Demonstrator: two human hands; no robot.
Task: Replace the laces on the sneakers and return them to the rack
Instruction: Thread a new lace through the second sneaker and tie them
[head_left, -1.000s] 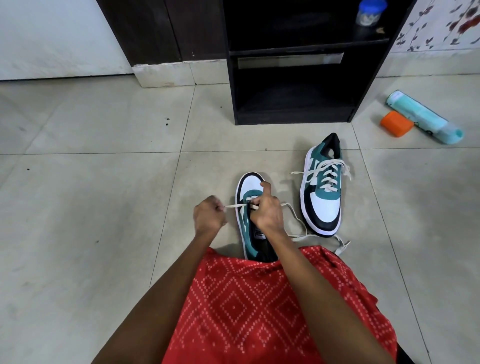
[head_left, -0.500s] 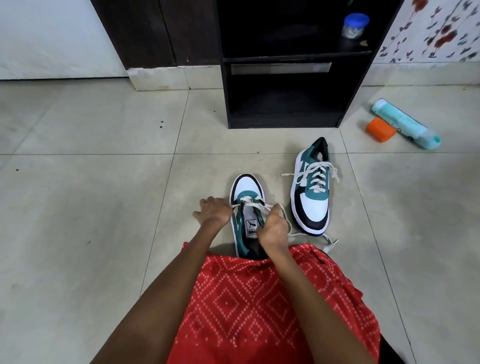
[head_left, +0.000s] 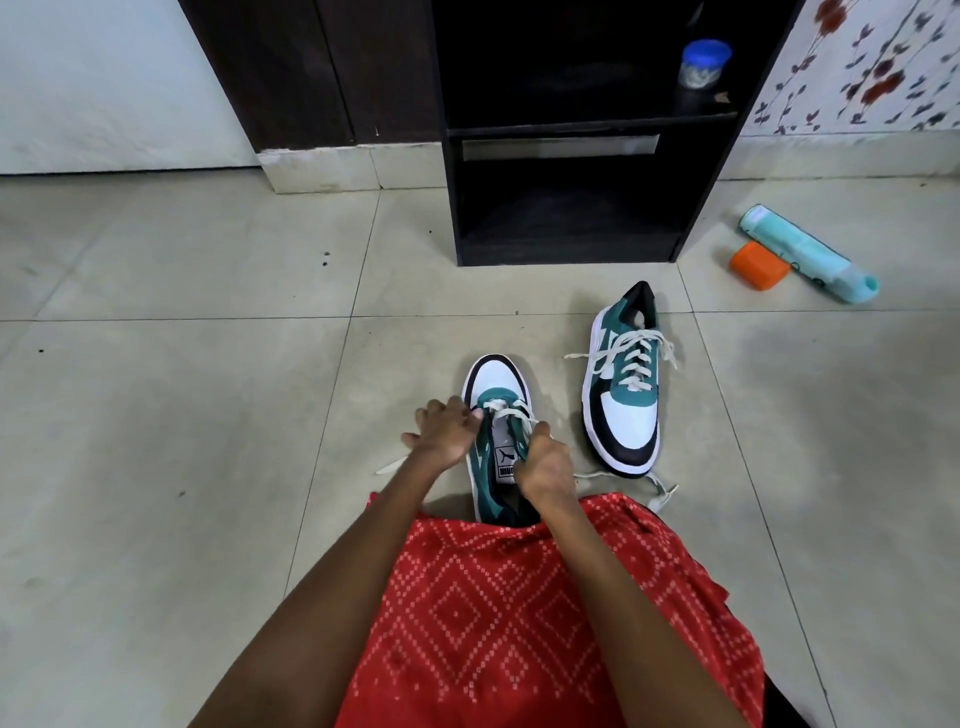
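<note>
A: Fingers first?
B: Left hand (head_left: 444, 431): fingers curled, the white lace (head_left: 501, 408) is pinched at the left side of the near sneaker (head_left: 496, 376). Right hand (head_left: 545, 460): fingers curled tight, thumb raised, the same lace is gripped on the right side.

A: Lace ends?
B: One end is seen trailing on the floor (head_left: 182, 415) by the left wrist. The other is laid out to the right, past the red garment (head_left: 519, 613).

A: Sneakers located?
B: Near sneaker is stood on the floor, toe pointed away, heel hidden by the garment. The second sneaker (head_left: 626, 395), laced, is set just to the right, apart, toe pointed back.

A: Rack?
B: The dark rack (head_left: 566, 244) is seen beyond both. A blue-lidded jar (head_left: 704, 62) is kept on its upper shelf. A teal bottle (head_left: 805, 252) and an orange cap (head_left: 757, 265) are laid just beside each other, right of it.
</note>
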